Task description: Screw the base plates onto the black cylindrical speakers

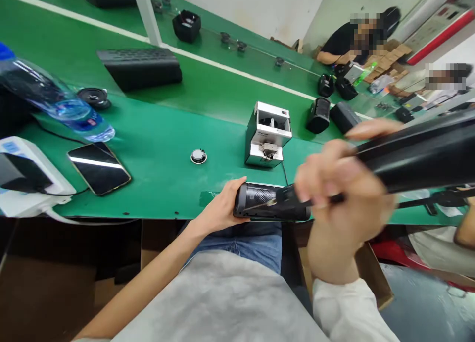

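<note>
My left hand [220, 203] grips the left end of a black speaker housing [260, 194] with a perforated metal panel, at the bench's front edge. Wrapped round a black electric screwdriver [419, 151] is my right hand [343, 193], slightly blurred. The tool lies nearly level, and its thin bit crosses in front of the housing toward the left end. Whether the tip touches the housing I cannot tell. Behind the housing stands a white and black screw feeder [269, 134]. A small round speaker driver [198, 156] rests on the green mat left of it.
To the left are a phone [99, 168], a white power strip [33, 176], a water bottle [55, 97] and a round black speaker [94, 98]. A black speaker case [141, 69] lies farther back, near a white post [146, 15]. Co-workers [343, 42] sit at the far right.
</note>
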Motion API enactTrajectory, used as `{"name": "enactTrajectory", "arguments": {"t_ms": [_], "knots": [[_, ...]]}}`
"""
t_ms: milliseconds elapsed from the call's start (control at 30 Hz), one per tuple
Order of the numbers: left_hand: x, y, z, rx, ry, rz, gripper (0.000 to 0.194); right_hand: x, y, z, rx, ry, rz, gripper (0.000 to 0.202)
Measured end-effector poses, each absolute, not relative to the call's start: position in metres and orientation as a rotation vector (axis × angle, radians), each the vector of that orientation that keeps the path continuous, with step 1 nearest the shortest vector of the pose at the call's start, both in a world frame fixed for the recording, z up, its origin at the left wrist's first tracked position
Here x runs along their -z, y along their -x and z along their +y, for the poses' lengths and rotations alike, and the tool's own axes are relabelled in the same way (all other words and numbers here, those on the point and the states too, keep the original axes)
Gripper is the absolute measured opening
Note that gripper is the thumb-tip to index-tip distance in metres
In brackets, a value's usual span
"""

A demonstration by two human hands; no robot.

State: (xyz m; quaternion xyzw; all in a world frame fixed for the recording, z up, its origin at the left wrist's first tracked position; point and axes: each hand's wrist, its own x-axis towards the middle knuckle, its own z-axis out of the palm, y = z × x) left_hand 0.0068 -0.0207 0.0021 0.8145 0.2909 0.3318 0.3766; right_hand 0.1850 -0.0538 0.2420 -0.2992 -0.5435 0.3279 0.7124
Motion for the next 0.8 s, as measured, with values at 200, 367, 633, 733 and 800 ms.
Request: {"name": "enactTrajectory", "arguments": {"t_ms": [200, 367, 633, 733, 800], "knots": [[-0.002, -0.004, -0.019, -0.827, -2.144, 0.71, 0.154, -0.243, -0.237, 0.043, -0.186, 0.705, -1.085, 0.024], [-0.003, -0.004, -0.018, -0.828, -2.128, 0.697, 0.155, -0.219, -0.247, 0.087, -0.166, 0.849, -1.198, 0.051], [0.0, -0.005, -0.017, -0.848, -2.104, 0.691, 0.154, -0.219, -0.253, 0.103, -0.268, 0.957, -1.278, 0.06], [0.0, -0.005, -0.017, -0.875, -2.108, 0.678, 0.152, -0.218, -0.248, 0.1, -0.237, 0.934, -1.302, 0.054], [-0.001, -0.005, -0.017, -0.894, -2.113, 0.663, 0.15, -0.216, -0.243, 0.097, -0.238, 0.913, -1.301, 0.045]]}}
